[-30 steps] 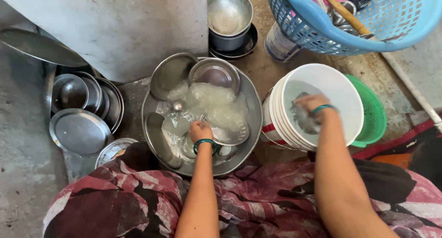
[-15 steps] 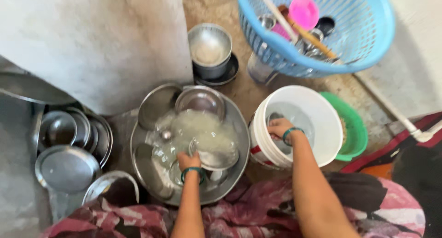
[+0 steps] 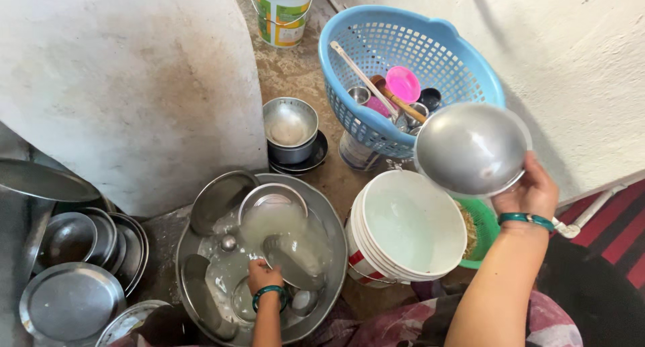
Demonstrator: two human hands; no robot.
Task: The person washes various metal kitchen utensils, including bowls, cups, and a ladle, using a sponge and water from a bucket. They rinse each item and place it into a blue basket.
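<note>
Two bare hands are at work over dishes on the floor. At the right of the frame the right hand (image 3: 534, 189) is raised, fingers closed on the rim of a steel bowl (image 3: 470, 147), which is tilted with its rounded underside facing the camera; it hangs above the white bucket (image 3: 406, 229) of water and in front of the blue basket (image 3: 376, 51). At lower centre the left hand (image 3: 263, 276) reaches down into the wide steel basin (image 3: 334, 233) of soapy water and grips the edge of a steel plate (image 3: 292, 259) lying among other submerged dishes. Both wrists wear green bangles. A green tub (image 3: 485, 229) sits just behind the bucket, partly hidden by the right arm. At lower left of the frame, stacked steel plates and bowls (image 3: 74, 266) lie beside the basin. Above the basin stands a steel pot (image 3: 290, 128) on a dark plate.
</note>
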